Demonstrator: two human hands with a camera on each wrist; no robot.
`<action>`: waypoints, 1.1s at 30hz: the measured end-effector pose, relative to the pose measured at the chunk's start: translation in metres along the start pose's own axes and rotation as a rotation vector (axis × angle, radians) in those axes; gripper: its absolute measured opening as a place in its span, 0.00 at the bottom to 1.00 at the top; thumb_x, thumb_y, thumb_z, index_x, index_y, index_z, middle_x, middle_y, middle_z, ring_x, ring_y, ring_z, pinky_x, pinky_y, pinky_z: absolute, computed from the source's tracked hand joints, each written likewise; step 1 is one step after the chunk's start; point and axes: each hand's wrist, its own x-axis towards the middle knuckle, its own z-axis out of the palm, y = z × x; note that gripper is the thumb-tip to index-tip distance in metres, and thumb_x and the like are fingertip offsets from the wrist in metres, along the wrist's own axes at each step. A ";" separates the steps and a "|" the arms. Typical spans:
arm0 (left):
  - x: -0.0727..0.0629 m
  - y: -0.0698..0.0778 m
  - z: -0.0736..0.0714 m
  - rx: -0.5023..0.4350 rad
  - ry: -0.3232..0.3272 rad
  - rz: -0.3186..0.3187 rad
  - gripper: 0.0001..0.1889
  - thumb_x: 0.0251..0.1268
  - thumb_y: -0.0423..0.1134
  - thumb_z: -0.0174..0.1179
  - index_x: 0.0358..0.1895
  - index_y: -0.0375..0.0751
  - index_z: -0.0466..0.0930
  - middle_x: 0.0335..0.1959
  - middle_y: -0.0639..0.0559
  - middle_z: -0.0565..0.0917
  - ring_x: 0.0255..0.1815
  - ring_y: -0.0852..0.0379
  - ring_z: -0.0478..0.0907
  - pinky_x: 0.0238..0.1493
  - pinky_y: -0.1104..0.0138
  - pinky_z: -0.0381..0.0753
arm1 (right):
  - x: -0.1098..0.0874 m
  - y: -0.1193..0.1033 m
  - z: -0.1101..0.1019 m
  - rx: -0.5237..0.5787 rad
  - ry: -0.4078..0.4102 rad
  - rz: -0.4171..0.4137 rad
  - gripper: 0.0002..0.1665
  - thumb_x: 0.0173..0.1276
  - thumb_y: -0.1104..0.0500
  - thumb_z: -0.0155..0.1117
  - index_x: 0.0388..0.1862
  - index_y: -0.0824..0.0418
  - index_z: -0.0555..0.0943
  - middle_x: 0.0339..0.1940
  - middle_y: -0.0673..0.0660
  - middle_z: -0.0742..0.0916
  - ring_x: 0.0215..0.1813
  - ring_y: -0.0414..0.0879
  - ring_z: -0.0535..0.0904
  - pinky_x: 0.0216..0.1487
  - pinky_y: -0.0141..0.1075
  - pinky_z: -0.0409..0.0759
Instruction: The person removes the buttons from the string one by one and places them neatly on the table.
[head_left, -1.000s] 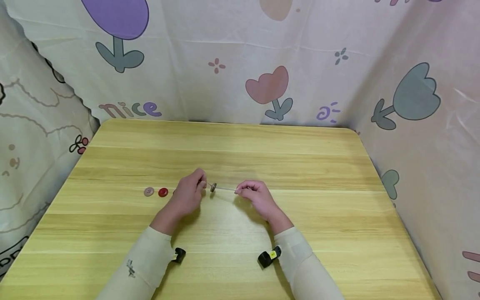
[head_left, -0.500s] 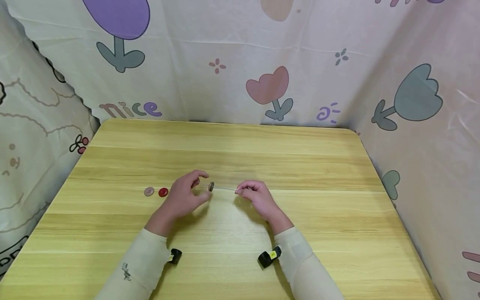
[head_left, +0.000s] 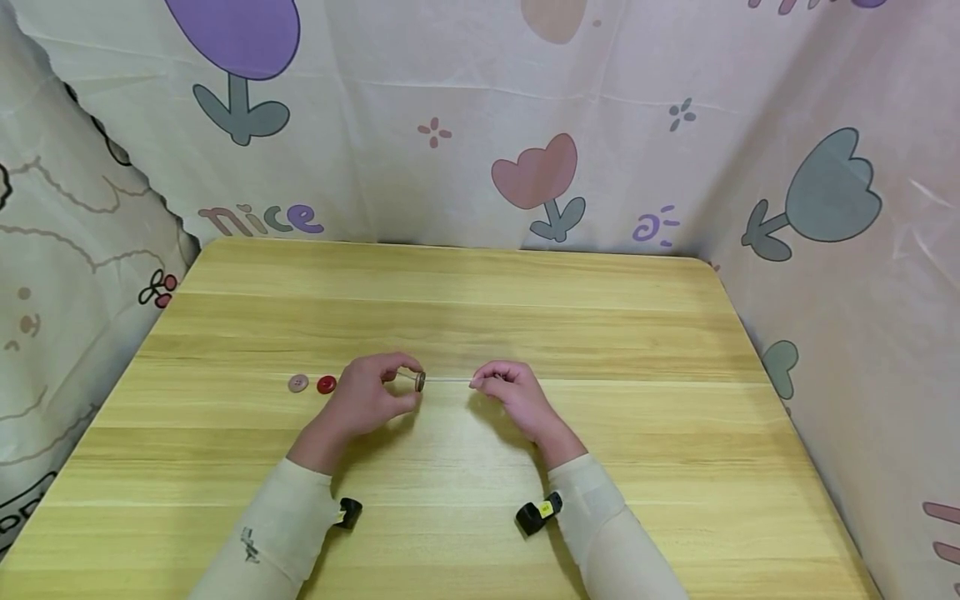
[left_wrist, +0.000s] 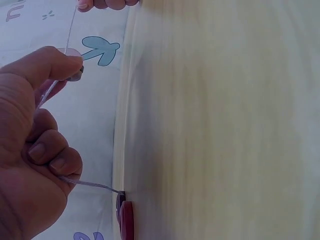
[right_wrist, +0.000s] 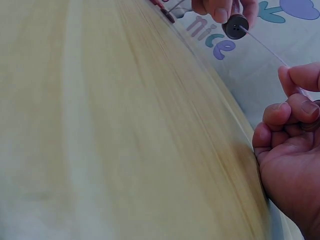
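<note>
A thin pale string [head_left: 448, 380] is stretched between my two hands above the table. It passes through a dark brown button [right_wrist: 235, 27], which stands on edge between the thumb and forefinger of my left hand [head_left: 367, 396]. The other left fingers curl over the string, and its tail runs down to a dark button [left_wrist: 120, 204] beside a red button [left_wrist: 127, 220]. On the right side, my right hand [head_left: 519, 396] pinches the string between thumb and forefinger. A dark round thing [right_wrist: 311, 123] shows among its curled fingers, partly hidden.
A pale pink button [head_left: 297, 383] lies on the wooden table [head_left: 600, 333] left of the red one. Each sleeve carries a black wrist camera, one of them the right camera [head_left: 538, 514]. Patterned cloth [head_left: 420, 183] hangs behind the table and at both sides.
My left hand lets go of the string beyond the button, spreads its thumb and forefinger, then closes them on the brown button. The button shifts slightly left and down; the right hand stays put.
</note>
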 end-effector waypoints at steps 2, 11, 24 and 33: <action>0.000 -0.001 0.000 0.010 -0.002 -0.001 0.14 0.51 0.35 0.72 0.43 0.51 0.86 0.40 0.55 0.85 0.36 0.47 0.76 0.38 0.57 0.73 | 0.000 0.000 0.000 -0.004 -0.001 -0.003 0.07 0.66 0.68 0.61 0.36 0.71 0.85 0.29 0.54 0.81 0.34 0.45 0.72 0.40 0.39 0.71; -0.001 -0.006 -0.007 0.044 -0.034 -0.060 0.15 0.51 0.36 0.73 0.43 0.49 0.84 0.30 0.50 0.77 0.37 0.49 0.73 0.37 0.58 0.71 | 0.000 -0.003 0.001 0.001 -0.006 -0.010 0.07 0.67 0.69 0.60 0.36 0.72 0.84 0.28 0.54 0.80 0.34 0.46 0.73 0.40 0.39 0.71; -0.006 -0.016 -0.020 0.112 -0.028 -0.106 0.13 0.52 0.35 0.70 0.43 0.46 0.83 0.22 0.53 0.68 0.28 0.53 0.65 0.29 0.60 0.65 | -0.003 -0.016 0.003 -0.004 -0.017 0.006 0.07 0.66 0.75 0.57 0.37 0.79 0.81 0.24 0.52 0.78 0.31 0.42 0.71 0.38 0.41 0.70; -0.009 -0.018 -0.028 0.170 -0.008 -0.171 0.12 0.51 0.38 0.68 0.41 0.49 0.82 0.17 0.53 0.63 0.21 0.55 0.62 0.32 0.54 0.56 | -0.009 -0.034 0.009 0.003 -0.014 -0.011 0.07 0.65 0.74 0.59 0.37 0.80 0.80 0.23 0.51 0.77 0.28 0.43 0.70 0.33 0.37 0.69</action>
